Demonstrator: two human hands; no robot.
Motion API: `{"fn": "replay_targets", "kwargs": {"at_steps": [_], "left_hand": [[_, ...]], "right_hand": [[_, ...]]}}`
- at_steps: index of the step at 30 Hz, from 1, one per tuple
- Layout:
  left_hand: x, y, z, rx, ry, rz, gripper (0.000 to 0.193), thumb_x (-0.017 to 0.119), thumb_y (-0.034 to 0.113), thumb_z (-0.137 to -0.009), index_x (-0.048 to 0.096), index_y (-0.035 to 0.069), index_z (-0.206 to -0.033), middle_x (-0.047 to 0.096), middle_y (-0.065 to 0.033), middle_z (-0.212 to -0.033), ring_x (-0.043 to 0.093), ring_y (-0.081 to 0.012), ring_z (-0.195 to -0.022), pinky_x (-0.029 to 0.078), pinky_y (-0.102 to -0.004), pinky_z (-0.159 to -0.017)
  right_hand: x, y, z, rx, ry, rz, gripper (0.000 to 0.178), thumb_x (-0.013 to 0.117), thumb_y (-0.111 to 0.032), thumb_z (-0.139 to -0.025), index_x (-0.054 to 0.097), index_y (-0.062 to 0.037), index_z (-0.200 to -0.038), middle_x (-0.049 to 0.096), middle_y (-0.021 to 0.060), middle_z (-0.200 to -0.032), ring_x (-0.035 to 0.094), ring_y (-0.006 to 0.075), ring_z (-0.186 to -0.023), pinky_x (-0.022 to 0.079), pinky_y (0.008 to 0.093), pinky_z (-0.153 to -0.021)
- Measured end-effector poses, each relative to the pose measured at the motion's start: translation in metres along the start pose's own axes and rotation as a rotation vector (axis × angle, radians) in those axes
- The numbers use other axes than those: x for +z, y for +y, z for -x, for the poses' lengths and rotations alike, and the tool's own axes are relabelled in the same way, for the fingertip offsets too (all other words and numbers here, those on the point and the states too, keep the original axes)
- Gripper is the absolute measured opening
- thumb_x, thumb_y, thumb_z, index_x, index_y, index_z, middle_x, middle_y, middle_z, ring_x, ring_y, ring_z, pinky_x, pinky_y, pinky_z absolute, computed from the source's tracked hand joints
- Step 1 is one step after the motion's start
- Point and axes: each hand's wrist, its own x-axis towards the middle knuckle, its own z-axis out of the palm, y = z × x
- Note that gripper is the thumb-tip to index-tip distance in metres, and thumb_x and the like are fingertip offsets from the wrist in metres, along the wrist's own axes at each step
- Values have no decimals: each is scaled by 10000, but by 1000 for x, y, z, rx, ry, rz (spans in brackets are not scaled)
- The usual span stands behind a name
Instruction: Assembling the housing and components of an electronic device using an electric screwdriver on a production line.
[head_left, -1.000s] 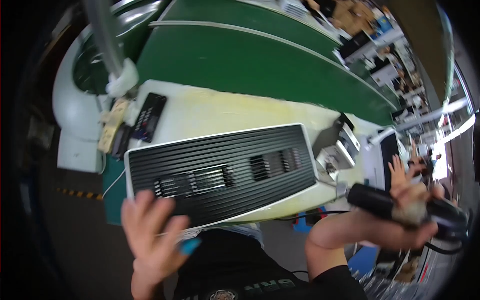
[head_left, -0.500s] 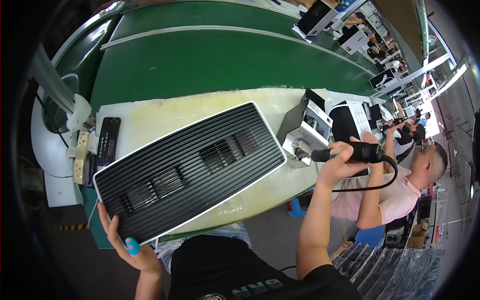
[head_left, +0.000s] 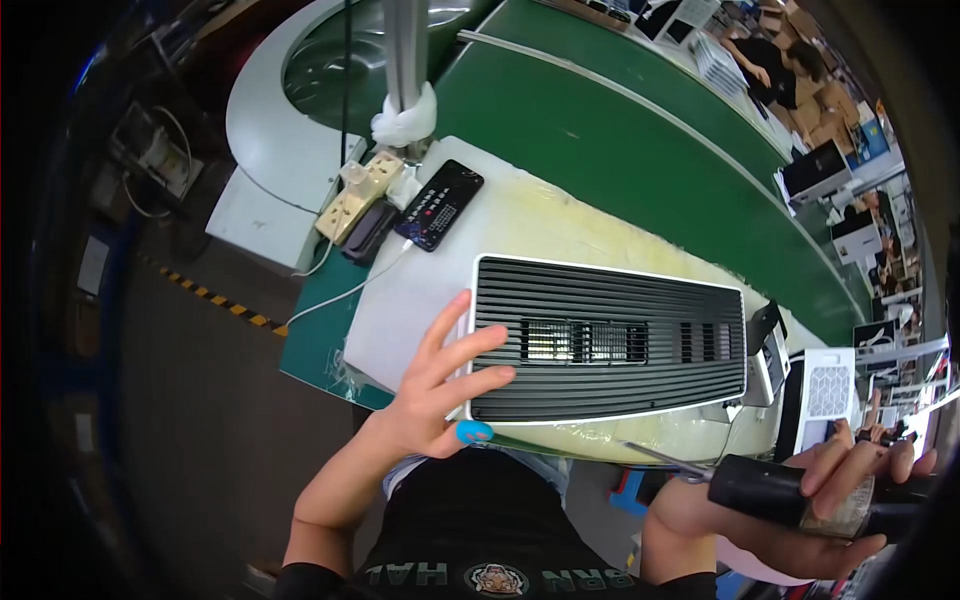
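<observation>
A long appliance with a black slatted grille [head_left: 600,385] and a white rim lies on the padded bench. Two openings with grating show through its slats. My left hand [head_left: 425,400] rests on its left end, fingers spread over the slats and the thumb, in a blue cover, by the near corner. Over at the lower right, my right hand [head_left: 835,555] wraps round a black electric screwdriver [head_left: 755,485]. Its thin bit points left, below the appliance's near edge and apart from it.
A smartphone-like black remote [head_left: 440,205] and a power strip [head_left: 358,195] stand at the far left, by a metal post [head_left: 405,60]. A green conveyor belt [head_left: 600,170] runs behind. At the right are an open white housing [head_left: 768,365] and a white panel [head_left: 828,385].
My view has swung left. The appliance now lies straighter, my left hand has moved onto its slats, and my right hand has brought the screwdriver down towards me.
</observation>
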Motion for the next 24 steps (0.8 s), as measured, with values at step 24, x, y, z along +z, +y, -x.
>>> {"fn": "replay_targets", "kwargs": {"at_steps": [24], "left_hand": [[-3, -8, 2, 55, 45, 51, 466, 552, 96, -652, 602, 61, -1114, 487, -156, -1342, 364, -508, -1273, 359, -634, -959]], "right_hand": [[119, 10, 34, 657, -600, -581, 480, 221, -422, -1031, 458, -61, -1241, 545, 211, -729, 492, 268, -626, 389, 435, -805]]}}
